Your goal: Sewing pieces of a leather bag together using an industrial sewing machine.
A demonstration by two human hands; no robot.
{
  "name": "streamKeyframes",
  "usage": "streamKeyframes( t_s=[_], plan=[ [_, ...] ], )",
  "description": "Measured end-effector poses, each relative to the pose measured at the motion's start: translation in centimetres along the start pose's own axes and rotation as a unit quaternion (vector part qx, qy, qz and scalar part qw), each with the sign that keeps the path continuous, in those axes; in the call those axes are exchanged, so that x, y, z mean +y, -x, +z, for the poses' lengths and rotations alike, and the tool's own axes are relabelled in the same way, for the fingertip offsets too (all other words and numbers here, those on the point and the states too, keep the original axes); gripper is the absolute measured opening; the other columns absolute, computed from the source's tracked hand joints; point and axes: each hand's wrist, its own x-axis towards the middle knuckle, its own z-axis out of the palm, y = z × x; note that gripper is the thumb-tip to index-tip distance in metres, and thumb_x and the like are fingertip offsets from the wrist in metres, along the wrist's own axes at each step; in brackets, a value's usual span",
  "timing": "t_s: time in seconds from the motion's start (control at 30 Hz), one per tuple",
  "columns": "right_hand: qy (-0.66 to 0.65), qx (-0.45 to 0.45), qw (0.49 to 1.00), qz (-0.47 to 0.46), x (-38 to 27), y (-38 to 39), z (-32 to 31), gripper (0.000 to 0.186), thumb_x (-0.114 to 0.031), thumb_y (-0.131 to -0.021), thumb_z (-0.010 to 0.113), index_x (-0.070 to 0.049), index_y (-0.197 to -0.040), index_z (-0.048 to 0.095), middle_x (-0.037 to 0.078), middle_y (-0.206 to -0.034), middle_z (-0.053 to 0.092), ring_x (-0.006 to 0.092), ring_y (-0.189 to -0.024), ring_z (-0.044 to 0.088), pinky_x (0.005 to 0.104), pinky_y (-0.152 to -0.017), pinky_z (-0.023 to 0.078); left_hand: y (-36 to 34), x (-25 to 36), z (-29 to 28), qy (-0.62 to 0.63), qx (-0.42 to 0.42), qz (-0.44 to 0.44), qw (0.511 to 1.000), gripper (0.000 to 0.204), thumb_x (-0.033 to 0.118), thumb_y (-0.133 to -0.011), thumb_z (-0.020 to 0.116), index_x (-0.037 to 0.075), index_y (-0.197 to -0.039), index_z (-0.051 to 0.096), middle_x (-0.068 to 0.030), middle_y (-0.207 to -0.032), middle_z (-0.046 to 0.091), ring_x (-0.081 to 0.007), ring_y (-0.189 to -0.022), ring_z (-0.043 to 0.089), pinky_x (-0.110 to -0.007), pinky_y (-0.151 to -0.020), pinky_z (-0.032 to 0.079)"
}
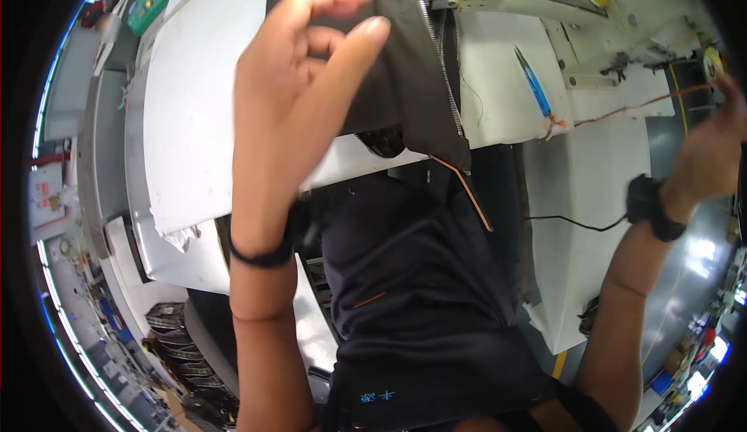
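left hand [280,97] nearest: fingers curled, thumb and forefinger parted, nothing gripped, over the fabric. right hand [704,156] out at the rim; cannot tell if it grips. dark zippered fabric [420,82] spread on white table [194,121], 1 end past the edge, likely flat for handling. blue snips [534,86] corded, probably against straying. farther: grey floor [677,276], green box [152,0].

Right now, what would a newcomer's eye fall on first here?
Probably the left hand, large left of upper centre, thumb and forefinger apart over dark fabric. Then the metal zip along the fabric's right side, and the blue snips on the pale surface further right.
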Motion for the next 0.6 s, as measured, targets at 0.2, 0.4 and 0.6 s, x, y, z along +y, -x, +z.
streamKeyframes(
  t_s=[0.2, 0.4, 0.6],
  plan=[
    [-0.055, -0.147, 0.982, 0.108, -4.4, 4.7, 15.5, 0.014, -0.010, -0.087, 0.074, -0.002, -0.099, 0.075, 0.021, -0.105, 0.070, 0.0346, -0.103, 0.067, 0.0416, -0.090, 0.053, 7.4, 4.4, 3.8, 0.372, -0.368, 0.094, 0.847, 0.018, 0.010, -0.101, 0.062, -0.003, -0.113, 0.065, -0.0095, -0.097, 0.068, -0.0127, -0.082, 0.064, -0.026, -0.066, 0.051],
    [-0.111, -0.163, 0.969, 0.149, -7.7, 3.7, 19.3, 0.008, -0.003, -0.086, 0.068, 0.004, -0.089, 0.068, 0.017, -0.086, 0.068, 0.0370, -0.082, 0.063, 0.0404, -0.074, 0.051, 10.3, 9.2, 8.5, 0.693, -0.533, -0.156, 0.459, 0.014, 0.007, -0.098, 0.061, -0.004, -0.107, 0.061, -0.0082, -0.089, 0.069, -0.0133, -0.074, 0.066, -0.029, -0.059, 0.052],
    [-0.200, -0.166, 0.937, 0.233, -8.7, 3.2, 19.9, 0.009, -0.004, -0.088, 0.070, 0.005, -0.090, 0.067, 0.015, -0.087, 0.069, 0.0226, -0.078, 0.067, 0.0335, -0.071, 0.051, 11.8, 12.6, 10.6, 0.821, -0.463, -0.058, 0.330, 0.025, 0.011, -0.103, 0.064, -0.005, -0.122, 0.067, -0.0112, -0.096, 0.077, -0.0118, -0.084, 0.074, -0.023, -0.074, 0.057]
  ],
)
